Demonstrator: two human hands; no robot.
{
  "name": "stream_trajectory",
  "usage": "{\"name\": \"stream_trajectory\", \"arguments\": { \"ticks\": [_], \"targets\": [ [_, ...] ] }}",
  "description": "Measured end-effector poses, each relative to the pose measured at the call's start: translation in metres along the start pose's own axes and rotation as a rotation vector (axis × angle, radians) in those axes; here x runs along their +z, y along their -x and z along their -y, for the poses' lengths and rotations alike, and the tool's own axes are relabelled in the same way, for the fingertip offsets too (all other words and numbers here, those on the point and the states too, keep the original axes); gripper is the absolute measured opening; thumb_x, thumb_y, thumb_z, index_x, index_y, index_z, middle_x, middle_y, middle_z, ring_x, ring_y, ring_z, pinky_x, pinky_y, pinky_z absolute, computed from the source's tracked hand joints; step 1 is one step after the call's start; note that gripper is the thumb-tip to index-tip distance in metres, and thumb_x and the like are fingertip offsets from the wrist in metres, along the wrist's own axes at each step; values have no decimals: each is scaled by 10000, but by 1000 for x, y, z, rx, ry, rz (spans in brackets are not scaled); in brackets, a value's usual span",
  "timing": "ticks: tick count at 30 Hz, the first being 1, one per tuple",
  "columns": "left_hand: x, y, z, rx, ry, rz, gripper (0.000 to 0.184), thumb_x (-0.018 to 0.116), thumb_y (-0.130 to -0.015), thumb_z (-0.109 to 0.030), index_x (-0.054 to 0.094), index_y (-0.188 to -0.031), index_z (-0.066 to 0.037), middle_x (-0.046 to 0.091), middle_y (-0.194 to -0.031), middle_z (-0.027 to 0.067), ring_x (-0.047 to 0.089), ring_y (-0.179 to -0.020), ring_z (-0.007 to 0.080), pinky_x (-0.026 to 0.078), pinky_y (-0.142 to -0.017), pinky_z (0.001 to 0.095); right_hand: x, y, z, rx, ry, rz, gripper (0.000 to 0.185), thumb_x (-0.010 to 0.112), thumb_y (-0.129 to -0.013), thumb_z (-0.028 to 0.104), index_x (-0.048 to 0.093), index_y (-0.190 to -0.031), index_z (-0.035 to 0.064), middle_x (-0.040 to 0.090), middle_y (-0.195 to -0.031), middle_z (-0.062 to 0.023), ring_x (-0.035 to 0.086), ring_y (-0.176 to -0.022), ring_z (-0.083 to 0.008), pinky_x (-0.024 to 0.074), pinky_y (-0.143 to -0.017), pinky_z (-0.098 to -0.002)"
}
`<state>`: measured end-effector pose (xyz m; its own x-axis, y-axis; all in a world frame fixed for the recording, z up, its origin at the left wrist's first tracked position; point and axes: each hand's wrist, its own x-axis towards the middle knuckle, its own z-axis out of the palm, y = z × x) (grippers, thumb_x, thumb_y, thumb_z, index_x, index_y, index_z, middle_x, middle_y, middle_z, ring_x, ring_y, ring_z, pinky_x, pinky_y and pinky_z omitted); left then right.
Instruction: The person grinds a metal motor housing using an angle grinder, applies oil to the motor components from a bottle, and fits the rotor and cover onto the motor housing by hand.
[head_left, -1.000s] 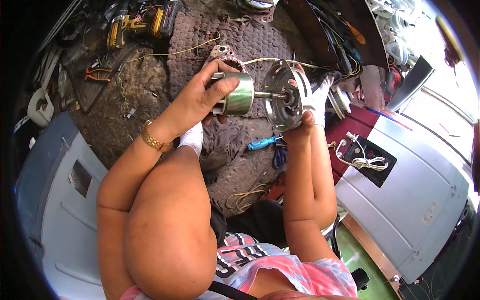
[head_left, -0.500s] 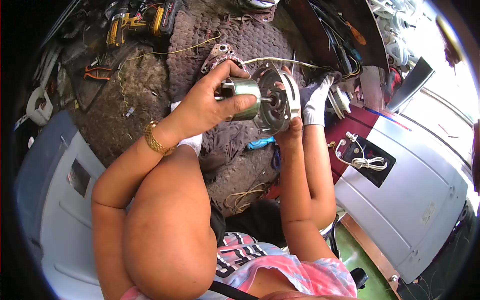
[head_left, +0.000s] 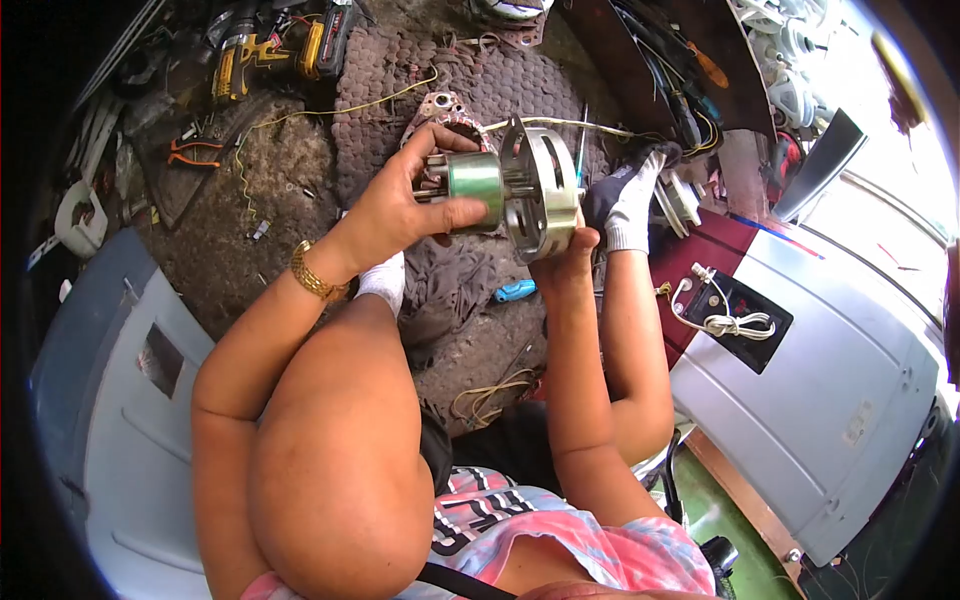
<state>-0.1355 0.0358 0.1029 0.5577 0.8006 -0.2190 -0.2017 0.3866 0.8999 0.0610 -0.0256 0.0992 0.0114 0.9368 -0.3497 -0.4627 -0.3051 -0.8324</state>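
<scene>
My left hand (head_left: pixel 400 208) is closed around a motor rotor (head_left: pixel 474 184), a shiny greenish metal cylinder with its shaft lying sideways. Thumb and fingers press on the rotor from both sides. In my right hand (head_left: pixel 566 254) is a round metal motor end cover (head_left: pixel 556 190) with slots in its wall, held from below and behind; some of those fingers are hidden. The rotor's shaft reaches into the middle of the cover, and a gap remains between cylinder and cover. Just beyond them on the mat sits a motor stator (head_left: pixel 450 118) with copper-coloured windings.
A yellow cordless drill (head_left: pixel 240 62) and orange-handled pliers (head_left: pixel 195 152) lie at the far left. A blue-handled tool (head_left: pixel 516 290) rests beside a dark cloth (head_left: pixel 445 290). To the right stands a grey-and-red appliance panel (head_left: pixel 800 380) with a coiled cord. A tool box (head_left: pixel 640 60) is behind.
The end cover has turned from showing its hollow inside to nearly edge-on, and it has moved slightly left. The rotor has levelled with it, its shaft in the cover's centre.
</scene>
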Motion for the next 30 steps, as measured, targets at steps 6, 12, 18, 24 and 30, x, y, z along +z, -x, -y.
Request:
{"name": "stream_trajectory", "arguments": {
  "ticks": [6,12,18,24,30],
  "targets": [
    [2,-10,-1,350,-500,24,560,805,-750,-278,486,-1150,-51,594,-1010,33,582,-913,97,500,-770,251,-7,4,-6,83,70,78,1288,624,-553,849,197,-1473,55,334,-1453,-85,355,-1319,-234,303,-1086,-395],
    [13,-5,-16,298,-697,-23,632,837,-614,-212,509,-1125,-40,554,-1067,85,572,-1010,203,454,-895,319,0,13,-13,125,-153,89,1172,678,-589,759,288,-1446,61,445,-1392,-96,462,-1261,-230,406,-1042,-401],
    [15,-6,-16,271,-688,9,628,841,-578,-196,522,-1094,-34,524,-1089,126,558,-1045,290,453,-911,349,12,16,-17,81,-200,-2,1127,684,-593,754,354,-1403,42,475,-1352,-96,490,-1225,-233,405,-1042,-393],
    [24,-1,-4,451,-676,-84,585,821,-627,-205,507,-1093,-38,491,-995,118,570,-923,321,494,-770,393,14,16,-17,-13,-241,-18,902,720,-698,496,381,-1383,17,516,-1295,-100,518,-1184,-222,414,-1026,-363],
    [23,0,-3,520,-692,-112,593,823,-631,-213,498,-1094,-34,494,-1017,130,573,-940,328,495,-794,395,10,16,-22,-40,-222,-27,889,714,-693,472,388,-1378,9,532,-1279,-104,543,-1149,-226,438,-995,-354]
  ]
}}
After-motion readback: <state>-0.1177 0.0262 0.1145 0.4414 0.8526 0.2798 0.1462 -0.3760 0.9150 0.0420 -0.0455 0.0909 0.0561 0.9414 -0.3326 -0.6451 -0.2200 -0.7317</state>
